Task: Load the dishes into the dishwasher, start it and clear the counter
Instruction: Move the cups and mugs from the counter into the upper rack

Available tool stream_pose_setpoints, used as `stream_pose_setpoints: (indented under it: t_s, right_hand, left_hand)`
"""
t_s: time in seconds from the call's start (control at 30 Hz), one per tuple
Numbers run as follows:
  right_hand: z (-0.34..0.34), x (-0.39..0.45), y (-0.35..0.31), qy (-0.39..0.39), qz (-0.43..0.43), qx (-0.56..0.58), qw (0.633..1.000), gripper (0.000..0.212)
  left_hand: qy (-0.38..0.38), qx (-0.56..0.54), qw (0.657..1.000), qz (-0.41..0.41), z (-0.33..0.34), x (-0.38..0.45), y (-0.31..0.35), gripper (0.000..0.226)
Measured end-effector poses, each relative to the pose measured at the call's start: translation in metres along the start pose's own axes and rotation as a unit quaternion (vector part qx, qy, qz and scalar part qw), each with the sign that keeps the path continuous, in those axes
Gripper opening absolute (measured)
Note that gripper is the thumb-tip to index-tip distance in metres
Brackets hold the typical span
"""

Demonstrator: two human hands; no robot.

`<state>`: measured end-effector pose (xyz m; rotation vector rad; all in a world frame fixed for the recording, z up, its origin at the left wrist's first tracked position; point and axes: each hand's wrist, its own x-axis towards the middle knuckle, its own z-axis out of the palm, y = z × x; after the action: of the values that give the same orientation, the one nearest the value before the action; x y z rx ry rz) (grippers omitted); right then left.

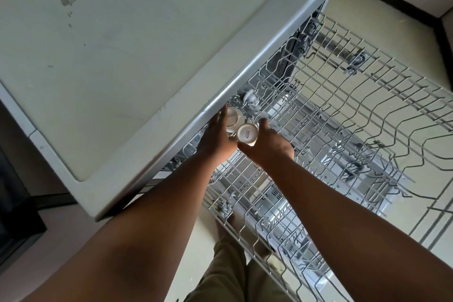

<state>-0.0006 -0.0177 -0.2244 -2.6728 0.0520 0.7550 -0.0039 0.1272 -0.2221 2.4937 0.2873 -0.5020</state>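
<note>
Two white cups, each marked "SISTA" underneath: left hand (215, 141) grips one (232, 119), right hand (269, 144) grips the other (247, 133), over the upper dishwasher rack (343, 110).

Hands tight under the counter lip; open rack to their right.

Left hand (215, 137) and right hand (267, 142) sit side by side at the back-left corner of the pulled-out wire rack (367, 115), each on a white cup (247, 133); second cup (232, 117) just beyond, cups touching. Counter edge (220, 95) overhangs directly above and left of the left hand: no way up there. Plastic roller fitting (250, 99) just past the fingertips blocks further reach. Upright tines (289, 110) start immediately right of the right hand. Above the tines, right and toward the body, the rack holds no dishes and is free for passing.
</note>
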Motion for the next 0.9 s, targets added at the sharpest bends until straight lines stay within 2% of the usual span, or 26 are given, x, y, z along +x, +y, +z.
stream_pose_setpoints:
  t_s: [0.13, 0.3, 0.47, 0.57, 0.73, 0.9]
  right_hand:
    - [-0.006, -0.003, 0.006, 0.02, 0.002, 0.038, 0.999, 0.078]
    - [-0.018, -0.019, 0.033, 0.075, 0.021, 0.08, 0.994, 0.067]
    - [-0.032, -0.045, 0.053, 0.064, 0.017, -0.064, 0.996, 0.087]
    - [-0.045, -0.065, 0.048, 0.059, -0.032, -0.144, 0.987, 0.098]
    - [-0.07, -0.101, 0.021, 0.078, -0.134, -0.216, 0.964, 0.101]
    - [-0.109, -0.132, -0.01, 0.112, -0.159, -0.248, 0.949, 0.098]
  left_hand:
    - [0.013, -0.009, 1.0, 0.012, -0.003, -0.008, 0.001, 0.098]
    - [0.096, 0.039, 0.994, 0.037, -0.005, -0.038, -0.003, 0.079]
    - [0.094, 0.116, 0.985, 0.084, -0.016, -0.063, 0.006, 0.066]
    - [0.076, 0.16, 0.979, 0.096, -0.026, -0.079, 0.019, 0.069]
    - [0.061, 0.207, 0.972, 0.09, -0.042, -0.123, 0.032, 0.078]
    - [0.045, 0.207, 0.971, 0.106, -0.065, -0.169, 0.048, 0.079]
